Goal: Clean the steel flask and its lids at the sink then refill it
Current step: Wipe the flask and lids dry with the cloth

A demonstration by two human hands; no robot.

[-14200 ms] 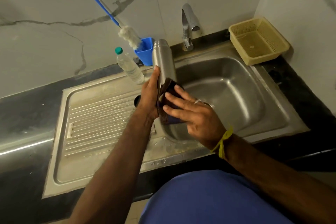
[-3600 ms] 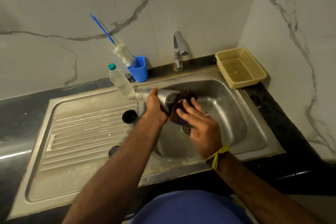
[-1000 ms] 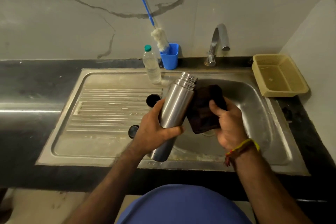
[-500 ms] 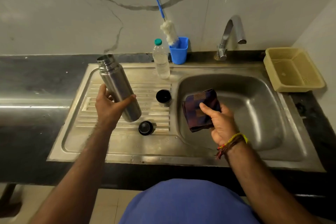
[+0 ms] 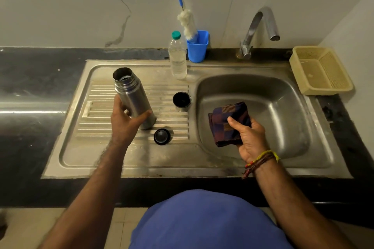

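The open steel flask (image 5: 130, 92) stands on the ribbed drainboard (image 5: 101, 123), mouth up, and my left hand (image 5: 126, 121) grips its lower body. A steel cup lid (image 5: 181, 101) stands open side up just left of the sink bowl (image 5: 283, 107). The black inner stopper (image 5: 162, 136) lies on the drainboard in front of the flask. Over the bowl's left side, my right hand (image 5: 248, 137) holds a folded dark checked cloth (image 5: 224, 121).
A clear plastic water bottle (image 5: 178, 58) with a green cap stands at the back of the drainboard. Behind it is a blue cup (image 5: 197, 46) holding a bottle brush (image 5: 187, 23). The tap (image 5: 257, 30) rises behind the bowl; a beige basket (image 5: 319, 70) sits at the right.
My left hand has carried the flask from the sink bowl leftward and set it upright on the drainboard. My right hand has stayed over the bowl with the cloth.
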